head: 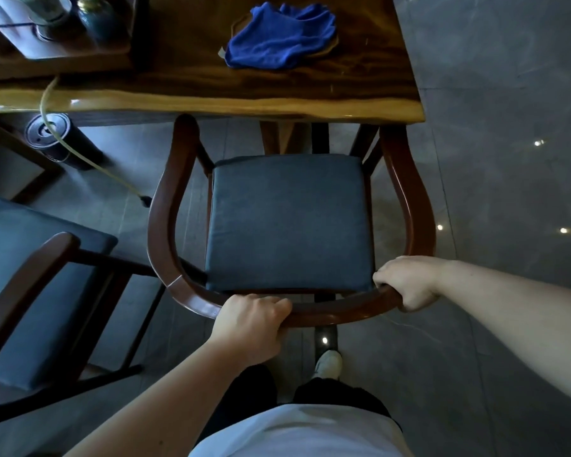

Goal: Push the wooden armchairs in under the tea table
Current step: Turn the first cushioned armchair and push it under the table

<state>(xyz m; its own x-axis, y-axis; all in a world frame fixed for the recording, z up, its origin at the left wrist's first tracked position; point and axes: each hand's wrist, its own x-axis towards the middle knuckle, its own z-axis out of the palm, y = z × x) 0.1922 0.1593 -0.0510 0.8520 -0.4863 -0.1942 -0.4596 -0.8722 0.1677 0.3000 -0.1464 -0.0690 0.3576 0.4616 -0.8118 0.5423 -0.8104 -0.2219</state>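
A wooden armchair (165,206) with a curved dark-brown rail and a blue-grey seat cushion (289,222) stands right in front of me, facing the tea table (211,103). Its arm tips reach the table's near edge; the seat lies outside the tabletop. My left hand (251,324) grips the back rail left of centre. My right hand (406,282) grips the same rail at its right bend. A second armchair (30,275) with the same cushion stands at the left, angled away from the table.
A blue cloth (281,34) lies on the tabletop. A tea tray with jars (60,24) sits at the back left. A dark cylinder (51,140) with a yellowish hose stands on the grey tiled floor under the table's left part. My shoe (327,362) is behind the chair.
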